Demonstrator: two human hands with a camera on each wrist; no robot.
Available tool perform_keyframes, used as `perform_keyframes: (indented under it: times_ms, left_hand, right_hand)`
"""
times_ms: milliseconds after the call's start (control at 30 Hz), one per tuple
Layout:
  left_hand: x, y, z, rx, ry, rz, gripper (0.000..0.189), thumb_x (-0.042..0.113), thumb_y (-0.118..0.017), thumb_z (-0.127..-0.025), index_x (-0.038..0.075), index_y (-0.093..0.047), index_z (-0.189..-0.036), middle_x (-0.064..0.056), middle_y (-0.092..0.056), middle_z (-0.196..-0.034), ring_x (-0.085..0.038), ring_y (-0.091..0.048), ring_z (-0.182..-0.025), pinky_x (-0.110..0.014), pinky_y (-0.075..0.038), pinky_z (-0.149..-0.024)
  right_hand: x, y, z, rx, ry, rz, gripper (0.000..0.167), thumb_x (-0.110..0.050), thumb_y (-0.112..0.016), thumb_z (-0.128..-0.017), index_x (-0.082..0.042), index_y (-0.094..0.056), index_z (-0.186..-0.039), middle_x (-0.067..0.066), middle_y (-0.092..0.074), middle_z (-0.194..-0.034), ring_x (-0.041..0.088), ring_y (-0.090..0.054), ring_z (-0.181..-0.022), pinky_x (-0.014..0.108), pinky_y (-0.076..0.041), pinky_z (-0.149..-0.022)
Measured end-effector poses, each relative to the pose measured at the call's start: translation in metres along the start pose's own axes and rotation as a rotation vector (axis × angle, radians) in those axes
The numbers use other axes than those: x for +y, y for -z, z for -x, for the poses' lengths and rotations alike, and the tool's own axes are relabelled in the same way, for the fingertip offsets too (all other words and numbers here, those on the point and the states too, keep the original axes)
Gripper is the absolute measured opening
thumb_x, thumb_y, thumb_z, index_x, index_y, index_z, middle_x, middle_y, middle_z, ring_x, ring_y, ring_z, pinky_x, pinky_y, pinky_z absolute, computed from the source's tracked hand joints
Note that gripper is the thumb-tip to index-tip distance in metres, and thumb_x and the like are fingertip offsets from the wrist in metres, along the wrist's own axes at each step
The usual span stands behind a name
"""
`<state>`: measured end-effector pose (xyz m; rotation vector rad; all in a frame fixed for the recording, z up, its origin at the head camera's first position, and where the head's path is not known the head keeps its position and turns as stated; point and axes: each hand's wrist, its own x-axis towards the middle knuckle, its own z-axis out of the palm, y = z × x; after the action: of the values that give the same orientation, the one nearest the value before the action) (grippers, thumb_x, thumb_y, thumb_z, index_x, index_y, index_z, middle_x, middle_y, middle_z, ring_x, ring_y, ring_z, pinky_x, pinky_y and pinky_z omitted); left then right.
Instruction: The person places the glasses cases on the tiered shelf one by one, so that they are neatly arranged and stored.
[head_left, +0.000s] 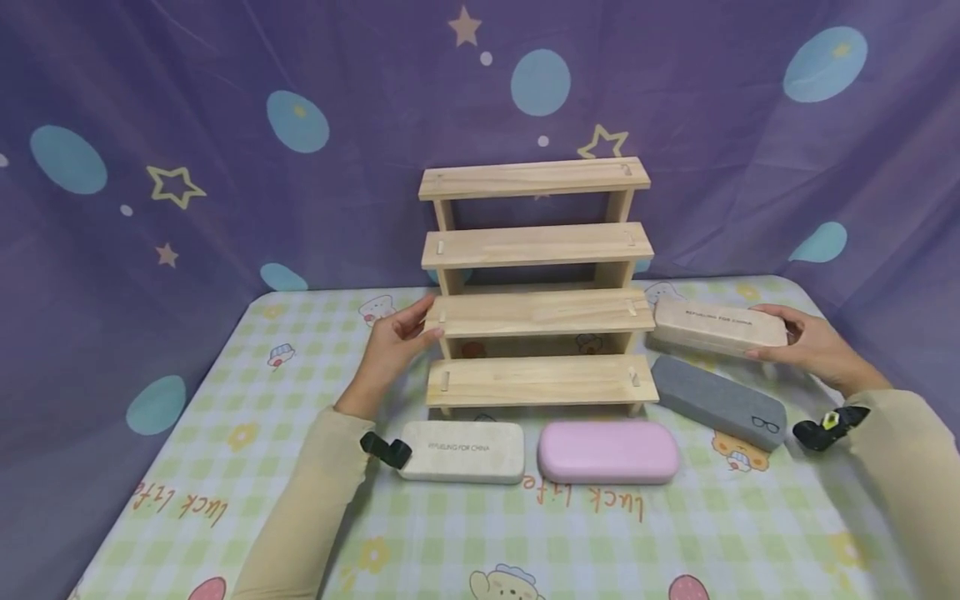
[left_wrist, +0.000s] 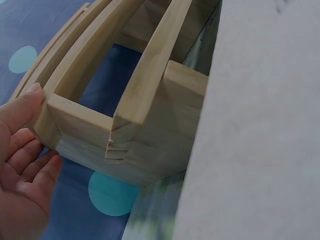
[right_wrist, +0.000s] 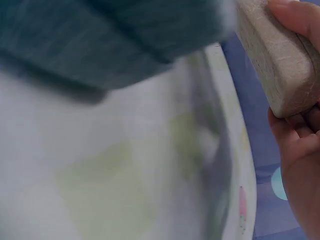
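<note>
A stepped wooden display rack (head_left: 540, 313) stands at the back of the table. My left hand (head_left: 393, 340) holds the left end of its second board from the bottom, thumb on top and fingers lower down, as the left wrist view shows on the board end (left_wrist: 46, 127). My right hand (head_left: 813, 346) grips the right end of a beige glasses case (head_left: 716, 327) with printed lettering, right of the rack. A grey glasses case (head_left: 716, 400) lies slanted just in front of it. Before the rack lie a white glasses case (head_left: 462, 452) and a pink one (head_left: 608, 452).
A checked cloth (head_left: 247, 467) with cartoon prints covers the table. Behind it hangs a purple curtain (head_left: 360, 200) with balloons and stars. Dark wrist cameras sit on both sleeves; the left one (head_left: 386, 450) is close to the white case.
</note>
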<state>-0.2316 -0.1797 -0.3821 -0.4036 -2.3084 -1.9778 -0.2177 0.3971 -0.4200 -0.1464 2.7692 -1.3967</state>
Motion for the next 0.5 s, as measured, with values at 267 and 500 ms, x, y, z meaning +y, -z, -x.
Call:
perform_keyframes:
  times_ms: [267, 500]
  left_hand:
    - [0.002, -0.001, 0.001, 0.0, -0.001, 0.009, 0.055, -0.002, -0.067, -0.085, -0.007, -0.045, -0.135, -0.018, -0.045, -0.14, -0.025, -0.044, -0.129, -0.023, -0.04, -0.102]
    - [0.002, 0.0, 0.001, -0.008, 0.004, 0.003, 0.055, -0.001, -0.066, -0.086, -0.007, -0.043, -0.136, -0.018, -0.044, -0.141, -0.026, -0.044, -0.129, -0.021, -0.04, -0.102]
  right_hand:
    - [-0.009, 0.018, 0.003, 0.012, -0.014, 0.075, 0.071, -0.017, -0.077, -0.079, -0.013, -0.042, -0.141, -0.023, -0.054, -0.098, -0.002, -0.054, -0.084, 0.015, -0.044, -0.066]
    - [-0.019, 0.031, 0.006, 0.042, 0.003, 0.066, 0.07, -0.013, -0.076, -0.08, -0.016, -0.042, -0.141, -0.028, -0.052, -0.099, -0.006, -0.052, -0.085, 0.012, -0.043, -0.065]
